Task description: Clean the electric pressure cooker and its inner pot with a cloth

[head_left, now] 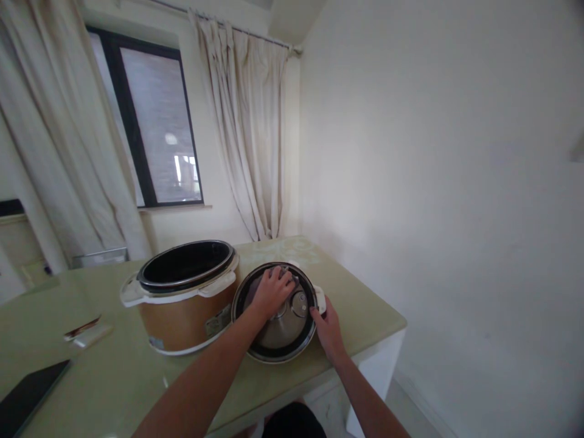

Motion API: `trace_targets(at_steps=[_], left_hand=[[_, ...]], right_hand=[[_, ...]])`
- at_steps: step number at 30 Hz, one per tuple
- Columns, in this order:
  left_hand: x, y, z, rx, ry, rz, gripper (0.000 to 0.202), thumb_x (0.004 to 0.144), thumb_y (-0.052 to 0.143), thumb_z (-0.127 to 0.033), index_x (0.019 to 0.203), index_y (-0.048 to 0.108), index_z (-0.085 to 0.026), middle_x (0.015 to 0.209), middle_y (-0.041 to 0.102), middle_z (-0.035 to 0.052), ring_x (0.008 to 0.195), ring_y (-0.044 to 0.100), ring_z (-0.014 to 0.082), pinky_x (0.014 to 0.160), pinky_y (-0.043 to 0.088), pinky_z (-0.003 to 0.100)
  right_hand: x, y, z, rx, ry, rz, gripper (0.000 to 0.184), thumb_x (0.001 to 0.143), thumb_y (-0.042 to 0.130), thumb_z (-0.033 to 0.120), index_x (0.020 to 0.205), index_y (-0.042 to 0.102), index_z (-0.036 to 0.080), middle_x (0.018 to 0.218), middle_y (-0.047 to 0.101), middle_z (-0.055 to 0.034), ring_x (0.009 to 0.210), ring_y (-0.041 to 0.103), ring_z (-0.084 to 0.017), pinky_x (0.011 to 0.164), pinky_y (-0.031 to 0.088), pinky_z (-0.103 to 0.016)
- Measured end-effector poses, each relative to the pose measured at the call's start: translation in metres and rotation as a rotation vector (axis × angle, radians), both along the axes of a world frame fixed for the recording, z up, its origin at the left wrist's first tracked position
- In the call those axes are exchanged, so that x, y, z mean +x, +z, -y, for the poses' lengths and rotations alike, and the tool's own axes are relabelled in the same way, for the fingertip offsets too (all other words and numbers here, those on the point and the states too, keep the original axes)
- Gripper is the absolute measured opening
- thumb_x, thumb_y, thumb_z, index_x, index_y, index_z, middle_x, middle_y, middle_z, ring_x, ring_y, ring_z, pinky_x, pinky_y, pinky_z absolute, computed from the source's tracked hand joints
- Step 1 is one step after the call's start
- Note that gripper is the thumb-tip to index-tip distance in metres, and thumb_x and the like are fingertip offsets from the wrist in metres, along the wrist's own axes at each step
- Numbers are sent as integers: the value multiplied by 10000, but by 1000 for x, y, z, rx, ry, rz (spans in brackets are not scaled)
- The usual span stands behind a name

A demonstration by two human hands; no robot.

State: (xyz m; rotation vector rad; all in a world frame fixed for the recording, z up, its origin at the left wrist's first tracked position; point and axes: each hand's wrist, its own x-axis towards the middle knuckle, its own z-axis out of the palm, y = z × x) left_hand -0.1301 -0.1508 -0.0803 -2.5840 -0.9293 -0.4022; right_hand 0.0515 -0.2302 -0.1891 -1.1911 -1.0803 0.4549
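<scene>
A round cooker lid (283, 340) lies upside down on the pale green table (356, 304), its metal inner plate facing up. My left hand (272, 291) rests on the far part of the lid, fingers pressed down on a small greyish cloth (294, 281). My right hand (327, 328) grips the lid's right rim beside its white handle tab (320, 298). Left of the lid, touching it, stands the open gold-brown cooker body (182, 310) with a black inner pot (186, 263).
A small flat packet (86, 331) lies on the table's left part and a dark flat device (27, 395) sits at the near left edge. A white wall rises to the right; a window (155, 121) with cream curtains is behind the table.
</scene>
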Motion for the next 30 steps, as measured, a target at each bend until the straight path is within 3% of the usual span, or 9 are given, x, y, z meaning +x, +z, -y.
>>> trace_targets(at_steps=[3,5,10,16,20,25,30], left_hand=[[7,3,-5,32,-164,-94,343,1035,475,-195,1277,680,-325,1452,592,91,1434,390,358,1122,334,576],[5,5,-9,54,-163,-114,334,1052,442,-209,1260,683,-312,1442,596,95,1423,397,365,1114,336,587],[-16,16,-15,13,3,-42,314,1034,481,-199,1211,709,-322,1449,580,106,1346,447,374,1035,389,575],[-42,27,6,-46,278,22,375,928,643,-152,1278,668,-285,1401,577,106,1202,519,354,895,500,471],[-56,15,30,-87,382,46,451,841,758,-180,1267,652,-281,1380,555,104,1194,521,348,854,542,423],[-62,-4,60,-183,487,92,445,866,767,-325,1288,629,-300,1387,537,108,1212,543,352,838,553,410],[-55,-18,82,-342,408,208,384,879,710,-371,1249,644,-290,1248,607,69,1072,646,268,877,535,376]], right_hand=[[0,-1,-1,0,-6,5,486,853,639,370,1314,689,223,1221,761,-81,1100,696,-289,996,546,-411],[1,-2,-2,-10,1,10,499,858,638,382,1330,681,226,1247,752,-86,1129,687,-292,1025,532,-419],[2,-2,-4,-31,-16,20,493,868,624,421,1309,685,208,1197,763,-96,1075,693,-288,984,540,-407],[-2,3,-2,-81,-81,61,485,884,599,465,1263,702,181,1071,781,-88,941,696,-271,860,543,-376],[-4,5,0,-86,-114,88,508,886,586,473,1279,690,168,1053,777,-96,875,687,-263,819,530,-369],[-6,7,1,-88,-116,93,509,889,578,483,1275,683,167,1002,775,-90,821,672,-258,765,519,-358],[-7,7,1,-57,-126,104,513,897,573,470,1299,674,168,1078,775,-100,889,682,-257,829,520,-357]])
